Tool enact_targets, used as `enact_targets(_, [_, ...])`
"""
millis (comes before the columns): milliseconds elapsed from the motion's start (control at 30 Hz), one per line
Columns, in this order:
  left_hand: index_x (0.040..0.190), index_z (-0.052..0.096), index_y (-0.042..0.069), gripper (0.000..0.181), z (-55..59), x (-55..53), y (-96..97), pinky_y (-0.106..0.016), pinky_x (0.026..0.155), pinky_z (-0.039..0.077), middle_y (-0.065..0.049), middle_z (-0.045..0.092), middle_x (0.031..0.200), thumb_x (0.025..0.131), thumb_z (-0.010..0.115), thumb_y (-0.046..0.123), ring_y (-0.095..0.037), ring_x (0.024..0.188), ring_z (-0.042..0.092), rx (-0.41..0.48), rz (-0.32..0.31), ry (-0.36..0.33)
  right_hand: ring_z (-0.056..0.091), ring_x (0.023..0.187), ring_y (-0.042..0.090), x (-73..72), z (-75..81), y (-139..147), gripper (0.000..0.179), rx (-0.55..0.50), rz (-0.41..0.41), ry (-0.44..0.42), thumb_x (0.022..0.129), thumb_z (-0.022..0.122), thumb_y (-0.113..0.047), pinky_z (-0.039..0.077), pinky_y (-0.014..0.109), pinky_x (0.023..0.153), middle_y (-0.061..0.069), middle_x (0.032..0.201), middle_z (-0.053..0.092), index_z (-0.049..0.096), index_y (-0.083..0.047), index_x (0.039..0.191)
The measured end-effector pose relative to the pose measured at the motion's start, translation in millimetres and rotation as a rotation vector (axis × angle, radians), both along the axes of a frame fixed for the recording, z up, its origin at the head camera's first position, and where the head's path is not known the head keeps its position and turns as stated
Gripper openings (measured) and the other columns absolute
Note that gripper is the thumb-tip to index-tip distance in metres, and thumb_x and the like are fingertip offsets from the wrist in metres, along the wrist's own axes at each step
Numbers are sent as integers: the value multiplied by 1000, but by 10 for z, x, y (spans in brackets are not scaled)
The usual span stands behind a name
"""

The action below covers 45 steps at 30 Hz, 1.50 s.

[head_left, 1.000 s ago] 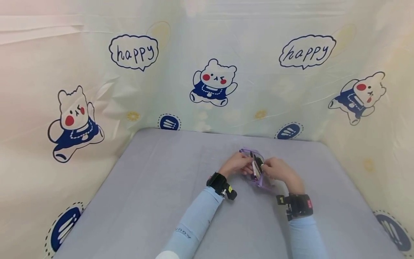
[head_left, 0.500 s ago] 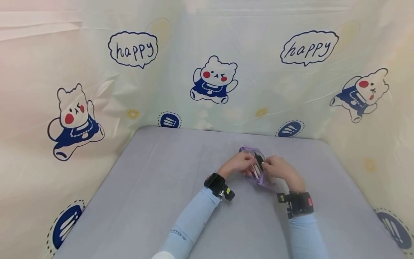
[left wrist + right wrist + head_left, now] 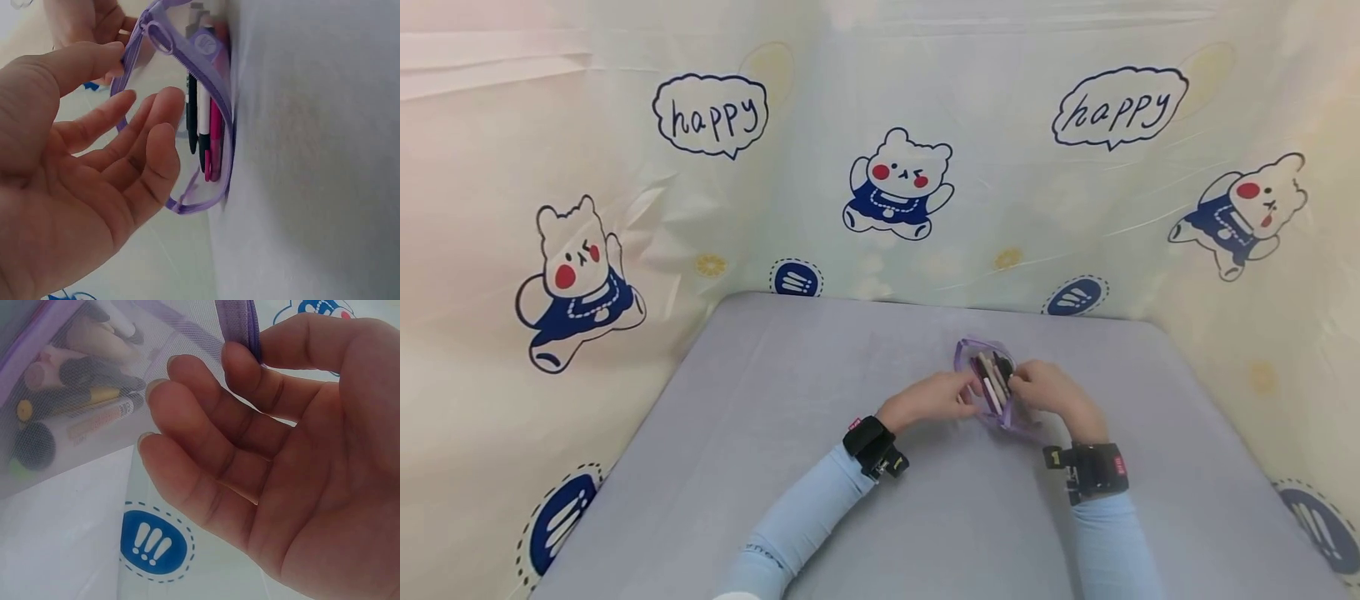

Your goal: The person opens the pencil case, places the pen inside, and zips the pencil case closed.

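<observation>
A see-through mesh zip pouch with purple trim point(image 3: 229, 137) lies on the table with its mouth open. Inside, the left wrist view shows a black pen point(image 3: 192, 115), a white pen point(image 3: 204, 109) and a pink pen point(image 3: 215, 125). Through the mesh in the right wrist view I see a white tube with a dark cap point(image 3: 87, 431) and other sticks. My left hand point(image 3: 931, 397) is at the pouch's left side, fingers loosely bent and holding nothing; its thumb tip overlaps the rim, contact unclear. Between thumb and forefinger, my right hand point(image 3: 1051, 392) pinches the pouch's purple edge point(image 3: 239, 325).
A grey cloth-covered table point(image 3: 790, 400) spreads around the pouch. Behind it and at both sides hangs a pale curtain point(image 3: 1000, 200) printed with cartoon bears. Black camera straps point(image 3: 871, 446) sit on both wrists.
My left hand has drawn back left out of the pouch's mouth, where it was among the pens, so more of them show. The right hand stays on the edge.
</observation>
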<state>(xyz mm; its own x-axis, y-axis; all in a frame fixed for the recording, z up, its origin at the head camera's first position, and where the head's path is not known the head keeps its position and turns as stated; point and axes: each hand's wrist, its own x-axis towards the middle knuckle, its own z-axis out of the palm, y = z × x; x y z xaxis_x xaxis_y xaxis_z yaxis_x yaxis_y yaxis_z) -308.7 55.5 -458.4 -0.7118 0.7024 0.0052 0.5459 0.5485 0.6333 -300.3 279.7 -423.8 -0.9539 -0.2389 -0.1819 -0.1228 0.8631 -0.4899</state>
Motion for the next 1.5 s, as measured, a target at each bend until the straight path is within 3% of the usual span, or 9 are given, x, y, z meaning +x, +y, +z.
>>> enact_targets(233, [119, 57, 8, 37, -52, 121, 42, -18, 82, 49, -8, 67, 112, 90, 69, 28, -16, 102, 65, -11, -84, 136, 52, 59, 17, 5, 1, -3, 23, 18, 7, 5, 92, 49, -18, 43, 30, 55, 4, 66, 57, 63, -5, 80])
enact_targets(367, [119, 57, 9, 39, -113, 178, 102, -19, 85, 48, -5, 66, 112, 89, 71, 31, -13, 102, 63, -66, -75, 193, 50, 58, 17, 9, -3, -8, 23, 23, 18, 19, 92, 49, -18, 42, 30, 54, 3, 65, 56, 62, -6, 78])
enact_targets(600, [115, 58, 12, 35, -212, 258, 227, -16, 71, 47, 1, 67, 101, 89, 70, 32, -6, 84, 61, -130, -2, 248, 49, 56, 16, 10, -10, -14, 23, 27, 39, 44, 91, 49, -17, 41, 30, 52, 2, 63, 55, 60, -7, 74])
enact_targets(800, [105, 61, 12, 22, -236, 272, 250, -15, 63, 44, 4, 66, 86, 92, 66, 28, -4, 72, 58, -115, -12, 297, 50, 55, 16, 3, -53, -50, 23, 44, 44, 63, 91, 50, -19, 42, 30, 53, 2, 63, 55, 58, -10, 71])
enact_targets(900, [101, 60, 12, 22, -236, 260, 233, -15, 58, 41, 7, 60, 79, 90, 69, 29, -2, 66, 53, -96, -19, 237, 52, 53, 16, -2, -78, -97, 23, 35, 58, 46, 91, 50, -19, 44, 30, 51, 2, 62, 57, 58, -10, 72])
enact_targets(1067, [97, 57, 11, 26, -247, 186, 197, -17, 56, 42, 7, 59, 74, 87, 74, 28, -3, 62, 53, 17, -19, 4, 53, 52, 17, 4, -77, -157, 23, 22, 48, 29, 91, 49, -17, 45, 30, 49, 3, 60, 57, 59, -9, 73])
enact_targets(1200, [90, 59, 12, 17, -270, 114, 180, -17, 57, 46, 6, 64, 72, 90, 70, 25, -3, 61, 59, 55, -32, -109, 53, 53, 17, 15, -77, -161, 22, 19, 38, 11, 91, 51, -17, 44, 30, 50, 3, 62, 57, 57, -9, 73])
enact_targets(1300, [90, 61, 13, 8, -276, 68, 123, -17, 59, 49, 5, 66, 74, 93, 65, 19, -3, 62, 62, 33, -34, -128, 51, 53, 16, 5, -97, -207, 22, 21, 62, 29, 91, 52, -17, 42, 29, 49, 3, 62, 56, 54, -9, 71])
enact_targets(1500, [94, 64, 14, 6, -241, 63, 66, -14, 67, 46, 6, 65, 83, 90, 63, 10, -1, 73, 57, -65, -68, -16, 45, 51, 13, 109, -203, -261, 33, 105, 175, 166, 94, 55, -20, 36, 29, 49, 0, 58, 50, 49, -12, 63])
